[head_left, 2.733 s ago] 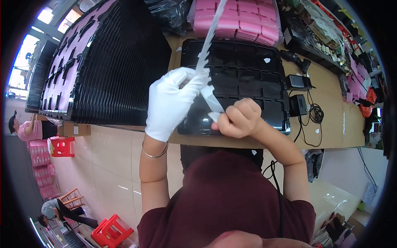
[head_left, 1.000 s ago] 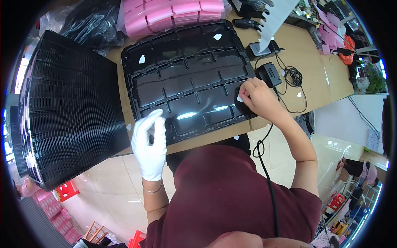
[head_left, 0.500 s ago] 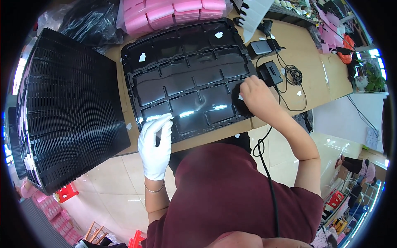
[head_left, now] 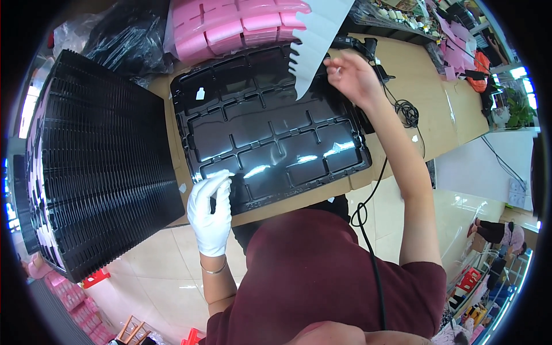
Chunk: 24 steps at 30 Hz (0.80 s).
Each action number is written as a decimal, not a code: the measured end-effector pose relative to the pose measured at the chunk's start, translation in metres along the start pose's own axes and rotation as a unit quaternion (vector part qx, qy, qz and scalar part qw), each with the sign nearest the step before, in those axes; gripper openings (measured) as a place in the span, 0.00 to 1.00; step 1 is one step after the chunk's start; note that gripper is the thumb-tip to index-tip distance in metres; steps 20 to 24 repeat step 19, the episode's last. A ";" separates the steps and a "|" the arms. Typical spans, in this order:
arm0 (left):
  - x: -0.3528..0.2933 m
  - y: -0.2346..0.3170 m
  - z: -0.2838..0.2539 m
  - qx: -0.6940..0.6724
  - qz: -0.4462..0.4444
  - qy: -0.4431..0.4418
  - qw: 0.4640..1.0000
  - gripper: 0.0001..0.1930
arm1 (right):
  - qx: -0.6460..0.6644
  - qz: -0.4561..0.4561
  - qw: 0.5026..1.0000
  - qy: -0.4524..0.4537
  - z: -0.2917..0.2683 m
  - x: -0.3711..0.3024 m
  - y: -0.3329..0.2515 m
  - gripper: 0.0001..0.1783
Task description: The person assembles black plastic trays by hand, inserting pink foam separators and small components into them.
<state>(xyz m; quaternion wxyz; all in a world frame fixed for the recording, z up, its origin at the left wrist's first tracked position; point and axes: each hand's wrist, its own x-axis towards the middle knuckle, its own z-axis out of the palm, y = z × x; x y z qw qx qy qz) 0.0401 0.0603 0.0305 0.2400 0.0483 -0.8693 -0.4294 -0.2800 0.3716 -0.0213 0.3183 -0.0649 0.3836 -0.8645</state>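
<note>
A wide black plastic tray (head_left: 253, 135) with shallow compartments lies in front of me. My left hand (head_left: 210, 213), in a white glove, rests at its near left corner. Its fingers are curled toward the thumb; what lies between them is hidden. My right hand (head_left: 355, 79) is bare and raised over the tray's far right side. Its fingers are bent in at the edge of a white sheet with a notched side (head_left: 319, 43), which hangs over the tray. One small white label (head_left: 200, 93) sits at the far left, another (head_left: 336, 148) near the right corner.
A tall stack of black ribbed trays (head_left: 109, 167) stands at the left. Pink packs (head_left: 241, 26) and black plastic wrap (head_left: 129, 43) lie behind. Coiled cable (head_left: 407, 114) is on the brown tabletop (head_left: 443, 109); another cable (head_left: 374, 247) hangs over my front.
My right hand has left the tray's near right corner and moved up to the white sheet's edge. The sheet has come left and down over the tray. My left hand stays at its corner.
</note>
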 end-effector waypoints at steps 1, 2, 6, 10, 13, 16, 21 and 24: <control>-0.001 -0.001 -0.001 0.008 -0.005 -0.005 1.000 0.08 | -0.027 -0.026 0.998 -0.057 -0.013 0.017 0.001 0.12; -0.003 -0.002 -0.003 0.021 -0.015 -0.007 1.000 0.08 | -0.025 -0.023 0.998 -0.061 0.016 0.023 0.005 0.12; -0.005 0.001 -0.008 0.039 -0.017 -0.016 0.999 0.08 | -0.746 -0.269 0.587 0.163 0.029 0.045 0.029 0.11; -0.008 -0.005 -0.010 0.003 -0.047 -0.011 0.999 0.08 | -0.729 -0.294 0.603 0.134 0.025 0.058 0.040 0.15; -0.005 -0.010 -0.010 0.020 -0.034 -0.013 0.999 0.09 | -0.674 -0.255 0.687 0.094 0.001 0.073 0.030 0.18; -0.001 -0.011 -0.010 -0.016 -0.053 -0.024 0.998 0.09 | -0.711 -0.232 0.655 0.109 -0.002 0.072 0.027 0.18; -0.005 -0.015 -0.012 -0.056 -0.101 -0.026 0.993 0.09 | -0.766 -0.211 0.590 0.146 0.035 0.054 0.028 0.18; -0.005 -0.015 -0.012 -0.056 -0.101 -0.026 0.993 0.09 | -0.766 -0.211 0.590 0.146 0.035 0.054 0.028 0.18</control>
